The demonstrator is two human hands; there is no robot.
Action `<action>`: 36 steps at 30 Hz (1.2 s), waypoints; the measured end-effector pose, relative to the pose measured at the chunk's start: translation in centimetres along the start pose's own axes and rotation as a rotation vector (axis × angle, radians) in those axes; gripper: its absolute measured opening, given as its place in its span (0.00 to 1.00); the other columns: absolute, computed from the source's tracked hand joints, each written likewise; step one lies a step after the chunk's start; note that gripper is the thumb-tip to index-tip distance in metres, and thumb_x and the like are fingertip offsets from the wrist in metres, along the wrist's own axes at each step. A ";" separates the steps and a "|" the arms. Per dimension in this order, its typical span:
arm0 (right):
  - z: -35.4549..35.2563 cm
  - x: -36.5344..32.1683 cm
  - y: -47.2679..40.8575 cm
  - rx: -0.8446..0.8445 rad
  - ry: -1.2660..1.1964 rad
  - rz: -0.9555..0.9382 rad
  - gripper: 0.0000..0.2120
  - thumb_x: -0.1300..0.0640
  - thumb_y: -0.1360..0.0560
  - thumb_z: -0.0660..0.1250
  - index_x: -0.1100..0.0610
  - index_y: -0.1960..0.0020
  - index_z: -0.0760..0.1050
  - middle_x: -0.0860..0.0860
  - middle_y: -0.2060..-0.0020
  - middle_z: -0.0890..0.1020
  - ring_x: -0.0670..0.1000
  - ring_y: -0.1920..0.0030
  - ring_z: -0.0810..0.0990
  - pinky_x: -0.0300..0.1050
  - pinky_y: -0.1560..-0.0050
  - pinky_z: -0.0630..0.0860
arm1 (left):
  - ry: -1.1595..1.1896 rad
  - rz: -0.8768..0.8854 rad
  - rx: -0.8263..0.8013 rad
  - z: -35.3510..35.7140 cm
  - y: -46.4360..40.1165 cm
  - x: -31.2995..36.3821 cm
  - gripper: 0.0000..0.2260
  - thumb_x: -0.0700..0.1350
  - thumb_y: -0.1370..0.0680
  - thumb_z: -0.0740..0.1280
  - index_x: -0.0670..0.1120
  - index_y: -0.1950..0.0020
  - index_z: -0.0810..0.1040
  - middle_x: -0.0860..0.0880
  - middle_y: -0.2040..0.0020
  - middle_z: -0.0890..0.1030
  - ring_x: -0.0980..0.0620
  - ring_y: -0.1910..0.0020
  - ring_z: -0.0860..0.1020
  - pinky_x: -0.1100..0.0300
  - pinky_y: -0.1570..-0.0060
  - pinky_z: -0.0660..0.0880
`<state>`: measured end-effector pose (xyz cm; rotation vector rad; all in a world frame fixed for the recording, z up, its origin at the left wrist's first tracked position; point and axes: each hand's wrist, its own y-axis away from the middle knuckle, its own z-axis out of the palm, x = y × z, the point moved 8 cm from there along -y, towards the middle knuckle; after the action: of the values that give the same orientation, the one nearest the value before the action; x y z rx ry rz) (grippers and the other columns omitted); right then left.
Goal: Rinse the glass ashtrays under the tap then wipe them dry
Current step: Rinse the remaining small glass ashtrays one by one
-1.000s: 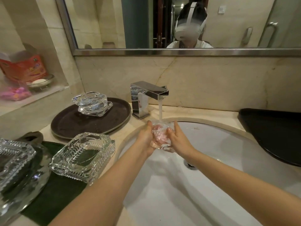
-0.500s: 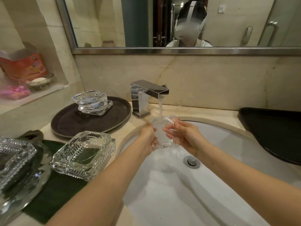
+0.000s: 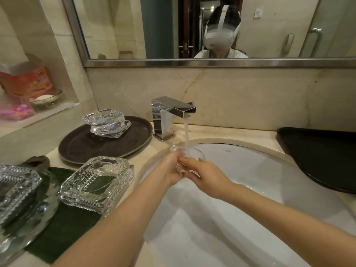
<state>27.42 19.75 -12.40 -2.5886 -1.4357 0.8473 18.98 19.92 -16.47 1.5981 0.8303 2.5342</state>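
A clear glass ashtray [image 3: 193, 154] sits under the running stream from the chrome tap [image 3: 169, 115], over the white sink [image 3: 260, 170]. My left hand [image 3: 170, 168] grips its left side and my right hand [image 3: 204, 175] holds its right side and underside. Water pours into its bowl. A square cut-glass ashtray [image 3: 97, 183] rests on a dark green cloth [image 3: 63, 226] left of the sink. Another faceted ashtray [image 3: 107, 123] stands on a round dark tray [image 3: 106, 143]. More glass ashtrays [image 3: 17, 191] lie at the far left edge.
A black tray [image 3: 319, 157] lies on the counter right of the sink. A wall niche at the left holds an orange box [image 3: 27, 81], a small dish [image 3: 45, 99] and pink items. A mirror [image 3: 192, 26] spans the wall above.
The ashtray has turned from standing on edge to lying bowl up under the stream. My right hand has shifted under it and both hands sit slightly lower.
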 end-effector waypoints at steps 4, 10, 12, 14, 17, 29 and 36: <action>1.4 2.4 0.7 -0.237 0.262 0.182 0.31 0.42 0.21 0.52 0.52 0.23 0.45 0.48 0.23 0.51 0.47 0.24 0.49 0.57 0.27 0.45 | -0.027 0.049 -0.006 0.2 0.4 -0.1 0.12 0.44 0.17 0.56 0.39 0.43 0.75 0.42 0.54 0.81 0.44 0.57 0.81 0.48 0.54 0.77; 1.5 -0.6 1.5 -0.180 0.120 0.142 0.24 0.50 0.20 0.56 0.51 0.25 0.56 0.48 0.26 0.61 0.50 0.28 0.62 0.56 0.27 0.44 | -0.034 0.104 0.070 -0.5 0.4 0.2 0.08 0.41 0.17 0.56 0.43 0.42 0.73 0.44 0.54 0.78 0.48 0.62 0.77 0.54 0.66 0.75; 1.2 -0.4 0.9 -0.184 0.114 0.154 0.28 0.46 0.20 0.55 0.51 0.24 0.51 0.47 0.24 0.55 0.49 0.25 0.55 0.59 0.28 0.42 | -0.049 0.108 0.069 -0.3 0.6 0.3 0.08 0.42 0.18 0.58 0.42 0.51 0.75 0.45 0.58 0.79 0.50 0.63 0.77 0.56 0.67 0.76; 1.4 0.6 0.4 -0.202 0.192 0.188 0.33 0.41 0.21 0.54 0.50 0.23 0.44 0.46 0.23 0.47 0.48 0.24 0.46 0.62 0.29 0.41 | -0.049 0.099 0.024 0.2 0.8 0.3 0.09 0.42 0.18 0.58 0.41 0.53 0.76 0.45 0.59 0.79 0.49 0.62 0.78 0.56 0.64 0.77; 1.8 1.6 0.8 -0.200 0.292 0.256 0.35 0.39 0.21 0.50 0.53 0.23 0.40 0.48 0.23 0.45 0.47 0.24 0.44 0.62 0.29 0.40 | -0.048 0.128 0.019 0.3 0.8 0.5 0.09 0.41 0.18 0.57 0.39 0.44 0.75 0.44 0.57 0.80 0.48 0.62 0.80 0.56 0.67 0.78; -1.8 4.7 2.3 0.287 -0.529 0.653 0.06 0.58 0.25 0.67 0.57 0.53 0.70 0.53 0.55 0.79 0.53 0.55 0.78 0.46 0.54 0.75 | -0.431 0.444 0.048 0.7 4.9 4.1 0.12 0.39 0.21 0.62 0.48 0.39 0.75 0.50 0.45 0.79 0.52 0.47 0.76 0.53 0.47 0.68; -0.7 4.1 2.7 0.027 -0.923 0.662 0.08 0.61 0.25 0.67 0.55 0.47 0.75 0.52 0.54 0.84 0.49 0.58 0.82 0.42 0.56 0.77 | -0.634 0.589 -0.087 0.7 7.3 4.7 0.14 0.34 0.21 0.60 0.45 0.40 0.78 0.58 0.52 0.80 0.61 0.48 0.75 0.68 0.44 0.69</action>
<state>31.56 21.65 -14.38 -2.7707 -0.5268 2.3216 19.15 15.40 -9.05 2.6865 0.1910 2.0262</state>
